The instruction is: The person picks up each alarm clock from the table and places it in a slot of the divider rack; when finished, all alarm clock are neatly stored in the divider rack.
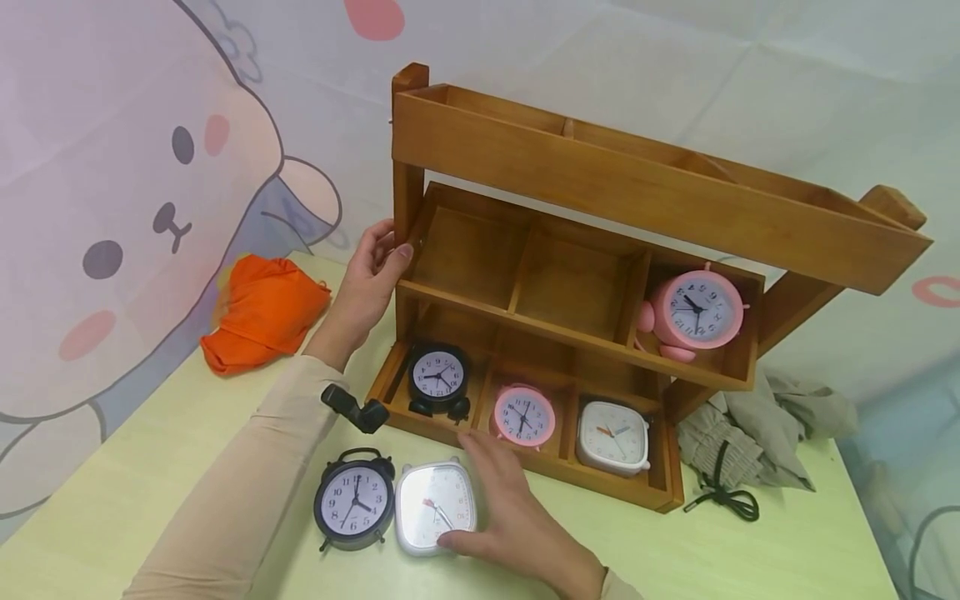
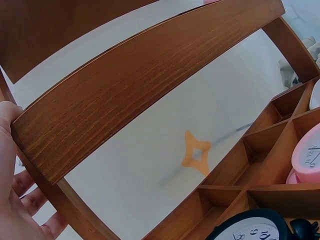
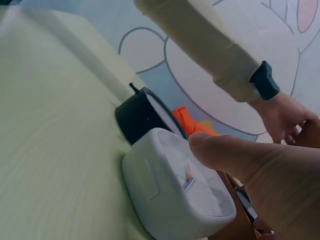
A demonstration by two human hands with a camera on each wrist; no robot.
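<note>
My left hand [image 1: 371,275] grips the left side of the tiered wooden rack [image 1: 652,183], thumb in front and fingers round behind. My right hand [image 1: 517,517] is over the right side of a white square alarm clock [image 1: 435,508] lying face up. Its thumb [image 3: 210,150] overlaps the dial's edge in the right wrist view; the other fingers reach past the clock toward the rack. Close on the left lies a black twin-bell alarm clock [image 1: 354,502]. The bottom tier holds a black clock [image 1: 438,375], a small pink clock [image 1: 523,417] and a white clock [image 1: 613,435].
A larger pink alarm clock [image 1: 701,308] sits in the middle tier's right compartment. Orange cloth [image 1: 262,308] lies left of the rack, and grey-green fabric with a black cord [image 1: 723,492] lies right. A printed cloth [image 1: 600,50] hangs behind.
</note>
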